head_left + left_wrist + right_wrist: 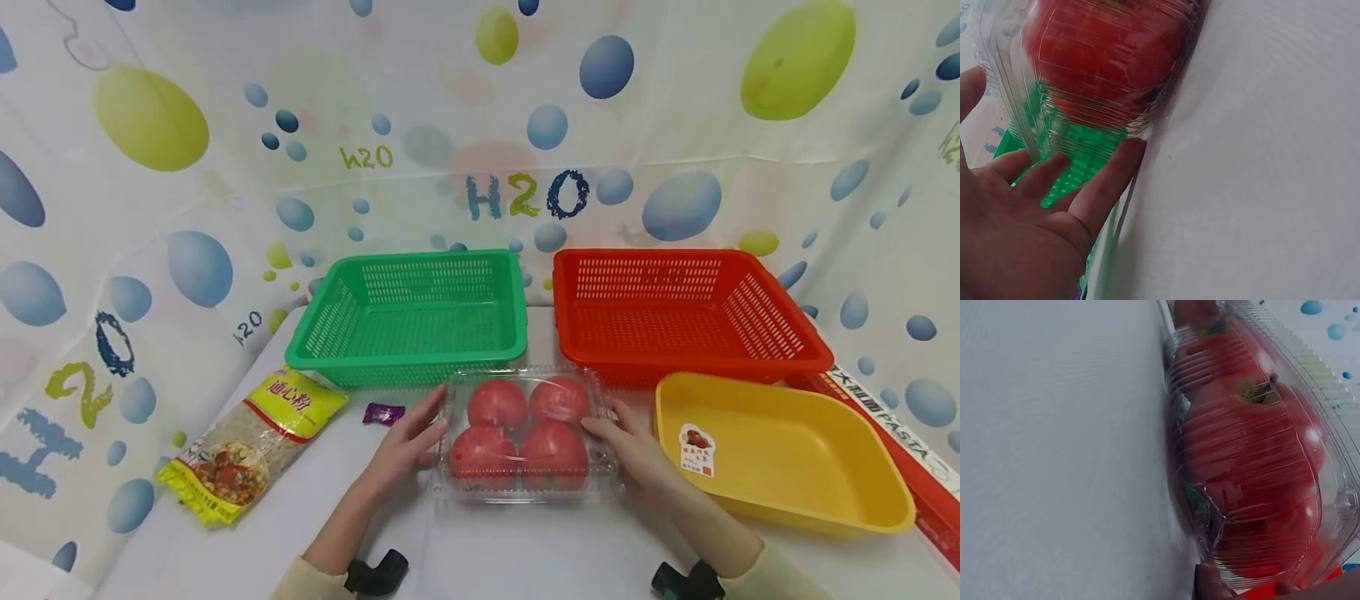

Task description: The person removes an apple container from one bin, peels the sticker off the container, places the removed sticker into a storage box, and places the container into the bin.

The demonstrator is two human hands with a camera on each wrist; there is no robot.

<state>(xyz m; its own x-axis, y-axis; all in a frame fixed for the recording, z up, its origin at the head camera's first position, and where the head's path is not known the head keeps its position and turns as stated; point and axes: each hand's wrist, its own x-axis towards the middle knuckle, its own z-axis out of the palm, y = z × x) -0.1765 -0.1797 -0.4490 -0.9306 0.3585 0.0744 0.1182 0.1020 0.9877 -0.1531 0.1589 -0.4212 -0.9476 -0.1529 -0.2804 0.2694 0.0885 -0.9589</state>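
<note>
A clear plastic clamshell box (525, 496) with several red tomatoes (498, 403) sits in front of me at the centre of the table. My left hand (405, 437) is at the box's left side. In the left wrist view, its fingers (1107, 190) reach nearly straight to the lower side wall, with the thumb apart near the rim. On the other side, my right hand (633, 446) holds the box's right edge, its thumb over the lid. Only the tips of the right fingers (1210, 582) show in the right wrist view, down by the base.
Behind the box stand a green basket (405, 367) and a red basket (675, 365). A yellow basin (810, 450) is close to my right forearm, with a red pasta package (933, 525) beyond it. Leftward lie a macaroni bag (251, 446) and a small purple packet (383, 413).
</note>
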